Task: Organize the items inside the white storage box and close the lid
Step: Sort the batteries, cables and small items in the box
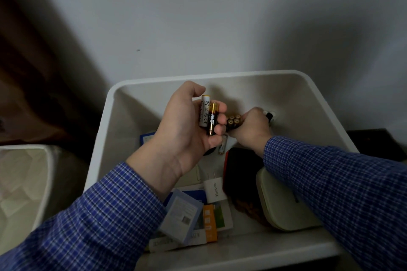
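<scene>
The open white plastic storage box stands against the wall, no lid on it. Over its far half, the left hand grasps a white battery and a gold-black battery; the right hand clenches a bundle of gold-tipped batteries. Both hands are full, so I think one battery may slip and fall among the small boxes near the front edge.

white box; blue checked sleeves; black-gold battery

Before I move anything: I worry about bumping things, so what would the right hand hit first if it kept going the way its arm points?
Probably the left hand: the right hand, gripping a bundle of batteries, points left and away, and the bundle's ends sit beside the left fingers. Depth is unclear.
</scene>
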Motion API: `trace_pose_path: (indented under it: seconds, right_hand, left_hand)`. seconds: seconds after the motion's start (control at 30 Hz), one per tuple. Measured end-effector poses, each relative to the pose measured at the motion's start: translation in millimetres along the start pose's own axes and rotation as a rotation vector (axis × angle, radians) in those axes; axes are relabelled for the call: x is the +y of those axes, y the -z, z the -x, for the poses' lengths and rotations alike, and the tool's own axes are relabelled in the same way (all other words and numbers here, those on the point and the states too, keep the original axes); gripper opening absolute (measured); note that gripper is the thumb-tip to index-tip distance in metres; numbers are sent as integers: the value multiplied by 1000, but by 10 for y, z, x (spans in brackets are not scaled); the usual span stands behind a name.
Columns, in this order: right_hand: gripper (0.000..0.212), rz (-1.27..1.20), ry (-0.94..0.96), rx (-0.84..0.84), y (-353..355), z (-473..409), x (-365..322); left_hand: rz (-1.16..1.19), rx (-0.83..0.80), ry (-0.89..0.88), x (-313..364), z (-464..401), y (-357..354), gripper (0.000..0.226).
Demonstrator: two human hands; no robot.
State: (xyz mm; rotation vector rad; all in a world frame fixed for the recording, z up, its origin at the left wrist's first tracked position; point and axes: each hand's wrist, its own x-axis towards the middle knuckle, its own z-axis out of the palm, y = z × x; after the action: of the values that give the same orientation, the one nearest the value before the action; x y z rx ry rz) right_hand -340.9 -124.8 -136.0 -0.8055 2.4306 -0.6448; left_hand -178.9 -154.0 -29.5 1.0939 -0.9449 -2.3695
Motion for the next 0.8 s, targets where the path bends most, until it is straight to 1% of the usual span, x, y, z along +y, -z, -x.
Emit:
trace_pose_path:
  seconds: [0.1, 0.13, 0.2, 0.23, 0.3, 0.43, 0.5, 0.57, 0.67, 0.8]
  right_hand:
    - [46, 18, -4, -11, 37, 35, 12]
    - [40, 32, 3, -17, 46, 38, 20]
    - [21, 60, 45, -29, 70, 35, 37]
    - [20, 69, 65, -34, 88, 38, 35]
    - [21, 124, 111, -68, 113, 59, 14]
    - [25, 299, 141, -233, 51, 141, -44]
    - [27, 362, 134, -255, -26, 134, -52]
    - [26, 371, 109, -260, -74, 126, -77]
    - [25, 406, 82, -272, -110, 118, -116]
    - [22, 444, 110, -297, -129, 90, -124]
  left_hand:
    - [1, -2, -4, 1, 6, 4, 42]
    - [0, -3, -6, 1, 4, 7, 42]
    - [-1, -8, -12, 2, 4, 14, 42]
    - [2, -11, -16, 3, 3, 14, 42]
    - [17, -16, -25, 8, 5, 17, 41]
    - [8, 4, -51, -1, 17, 6, 35]
    - [-14, 44, -75, -20, 10, -27, 31]
    - [-23, 76, -103, -34, 2, -69, 27]
    - [-52, 74, -129, -51, -5, -103, 23]
    - [-111, 73, -153, -60, 2, -85, 20]
